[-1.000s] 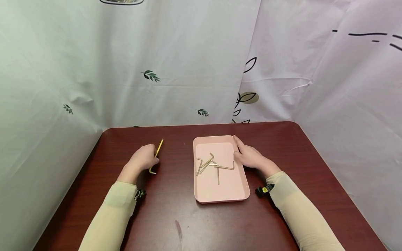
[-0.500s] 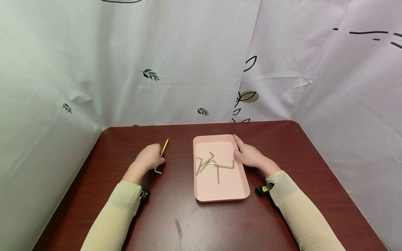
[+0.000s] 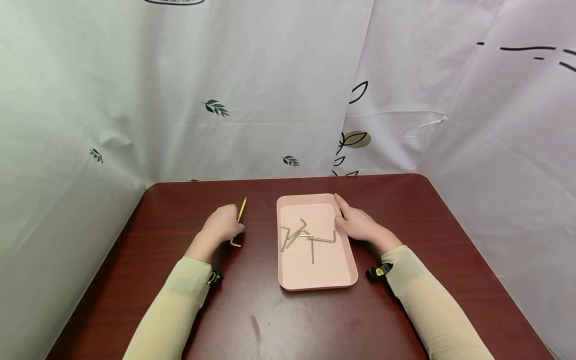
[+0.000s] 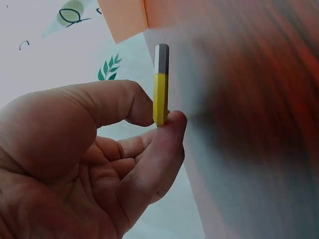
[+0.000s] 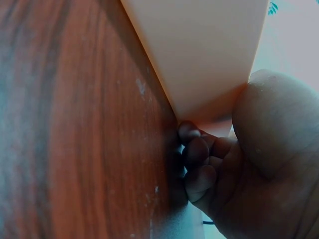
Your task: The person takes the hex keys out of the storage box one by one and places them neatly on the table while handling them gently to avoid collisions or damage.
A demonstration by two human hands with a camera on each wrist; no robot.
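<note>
My left hand [image 3: 221, 223] pinches a yellow L-shaped hex key [image 3: 242, 210] between thumb and fingers, left of the pink tray [image 3: 310, 276]. Its short bent end shows below the hand. In the left wrist view, the bare metal tip of the hex key [image 4: 161, 89] points up past the thumb. Several brass-coloured hex keys [image 3: 321, 240] lie loosely crossed in the tray. My right hand [image 3: 360, 225] grips the tray's right side, thumb over the rim. Fingers [image 5: 197, 152] of that hand curl against the tray's outer wall [image 5: 199, 59] near the tabletop.
The tray stands on a dark red-brown wooden table [image 3: 279, 330] with a smudge near the front. A pale printed curtain [image 3: 270, 100] hangs behind the table and along both sides. A wrist strap with a black device [image 3: 378, 272] sits on the right wrist.
My left hand has moved right toward the tray, carrying the yellow hex key. The right hand and the tray have stayed in place.
</note>
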